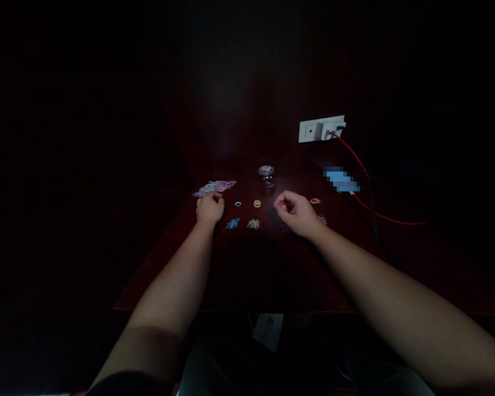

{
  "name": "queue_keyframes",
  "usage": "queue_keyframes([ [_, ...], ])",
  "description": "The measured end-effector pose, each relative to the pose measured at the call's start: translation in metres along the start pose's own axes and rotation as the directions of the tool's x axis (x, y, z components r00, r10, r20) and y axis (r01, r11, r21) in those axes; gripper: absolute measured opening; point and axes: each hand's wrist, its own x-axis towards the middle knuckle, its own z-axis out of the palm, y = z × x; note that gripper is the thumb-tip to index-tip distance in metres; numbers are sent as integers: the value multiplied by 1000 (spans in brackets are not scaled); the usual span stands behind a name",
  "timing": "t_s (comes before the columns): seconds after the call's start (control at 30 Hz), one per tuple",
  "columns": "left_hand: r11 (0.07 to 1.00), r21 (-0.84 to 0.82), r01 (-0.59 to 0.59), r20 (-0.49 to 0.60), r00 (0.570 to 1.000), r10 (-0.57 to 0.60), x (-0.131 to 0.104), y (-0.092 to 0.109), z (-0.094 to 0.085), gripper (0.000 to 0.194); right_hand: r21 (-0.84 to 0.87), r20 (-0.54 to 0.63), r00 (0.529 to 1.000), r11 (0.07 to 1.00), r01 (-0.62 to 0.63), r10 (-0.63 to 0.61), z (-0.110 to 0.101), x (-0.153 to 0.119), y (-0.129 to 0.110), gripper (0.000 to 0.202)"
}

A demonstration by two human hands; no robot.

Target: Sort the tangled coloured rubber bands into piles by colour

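My left hand [210,209] rests at the near edge of a mixed pile of small coloured elastic bands [218,187]. Its fingers bend down and away from me, largely hidden behind the back of the hand. Over the right part of the table, my right hand [295,212] is closed in a pinch; whatever sits at the fingertips is too small and dark to name. Between the hands lie a blue band [238,204] and some yellow bands [257,203]. Nearer me are a blue cluster [232,223] and a pale yellow cluster [254,224]. Purple bands [322,219] are partly covered by my right hand.
A clear lidded jar [266,177] stands behind the bands. Orange bands [315,201] lie beyond my right wrist. At the right are a blurred blue device [341,180], a red cable [396,220] and a wall socket [311,131] with a plug. The dark red table's front edge [231,311] faces me.
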Motion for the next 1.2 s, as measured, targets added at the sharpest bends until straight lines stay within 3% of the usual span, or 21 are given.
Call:
queue_keyframes([
  [0.07,990,104,97,28,995,-100,5,-7,3,37,18,4,1000,1000,-11,11,1,0,0,3],
  [0.13,983,138,122,81,988,-134,9,-12,7,43,32,3,1000,999,-27,27,2,-1,0,4],
  [0.4,984,155,93,96,989,-108,24,-17,15,52,10,11,999,999,-31,31,3,-2,0,4],
  [0.67,986,130,100,86,990,-112,32,-21,12,46,-43,-18,1000,999,6,-6,1,0,-3,5],
  [0.87,994,-105,-20,-13,1000,19,24,-17,2,30,-53,-91,996,998,-17,13,-1,2,1,5],
  [1.0,943,-299,-150,-33,989,147,11,2,-3,29,-18,-122,992,999,-31,29,-1,3,5,4],
  [1.13,805,-458,-377,-95,921,378,-17,38,-8,19,-19,-161,987,1000,-25,21,-2,3,3,3],
  [1.2,764,-471,-440,-118,890,440,-34,59,-11,17,-36,-183,983,999,-15,9,-4,4,3,3],
])
